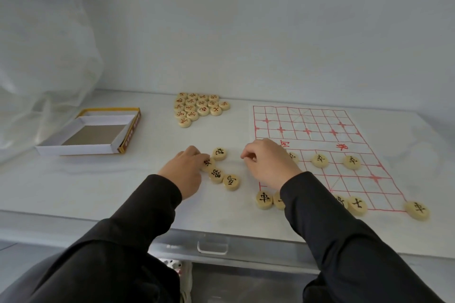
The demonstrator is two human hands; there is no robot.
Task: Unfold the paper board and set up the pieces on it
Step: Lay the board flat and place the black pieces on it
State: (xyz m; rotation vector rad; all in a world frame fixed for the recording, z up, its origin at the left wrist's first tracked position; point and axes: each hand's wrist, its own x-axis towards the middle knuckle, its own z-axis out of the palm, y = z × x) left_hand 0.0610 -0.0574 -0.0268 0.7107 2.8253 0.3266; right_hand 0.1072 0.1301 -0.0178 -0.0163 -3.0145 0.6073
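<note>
The paper board (320, 128), white with a red grid, lies unfolded on the table at the right. Several black-lettered wooden pieces stand on it, two in a row (319, 160) and others along its near edge (357, 205). A few loose black pieces (231, 182) lie left of the board. My left hand (184, 170) has its fingers curled on one of them (208, 163). My right hand (268, 162) hovers at the board's left edge with fingers curled; what it holds, if anything, is hidden. A cluster of red-lettered pieces (199, 108) sits farther back.
An open box (88, 135) with a yellow-edged lid under it stands at the left on the white table (123, 179). A wall rises close behind. Clear plastic sheeting (37, 56) hangs at the far left. The table's front edge with a handle (213, 246) runs below my arms.
</note>
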